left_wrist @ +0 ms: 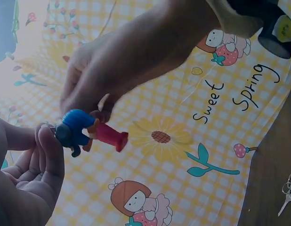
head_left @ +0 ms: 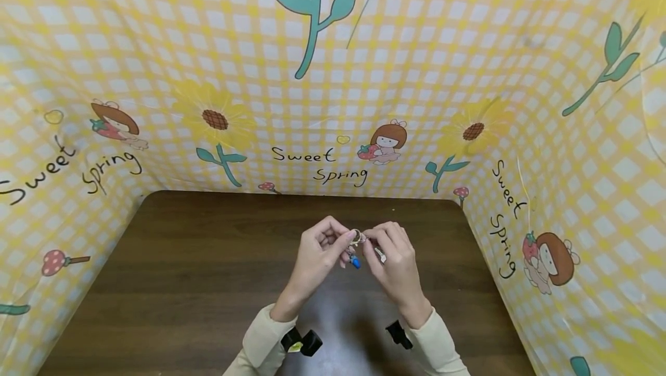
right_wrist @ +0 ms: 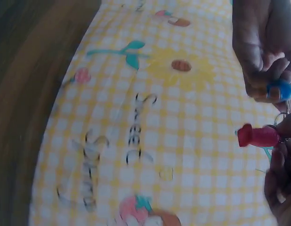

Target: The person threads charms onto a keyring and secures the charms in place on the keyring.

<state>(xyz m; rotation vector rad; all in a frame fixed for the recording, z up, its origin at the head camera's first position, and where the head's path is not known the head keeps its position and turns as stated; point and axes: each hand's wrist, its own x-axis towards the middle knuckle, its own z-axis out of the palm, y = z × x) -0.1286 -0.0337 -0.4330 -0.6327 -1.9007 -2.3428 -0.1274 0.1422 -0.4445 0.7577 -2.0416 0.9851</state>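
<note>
In the head view my left hand and right hand meet above the table, fingertips pinching a metal key ring between them. From it hangs a small blue figure charm, close by the left fingers. The left wrist view shows this blue charm larger, with dark and orange parts, overlapping a red charm. Beside the right fingers, the red charm hangs below the ring in the right wrist view. Fingers hide part of the ring.
Silver keys show against the dark wood at the edge of the left wrist view. The brown tabletop is bordered at the back and sides by yellow checked cloth. Black wrist cameras sit at both cuffs.
</note>
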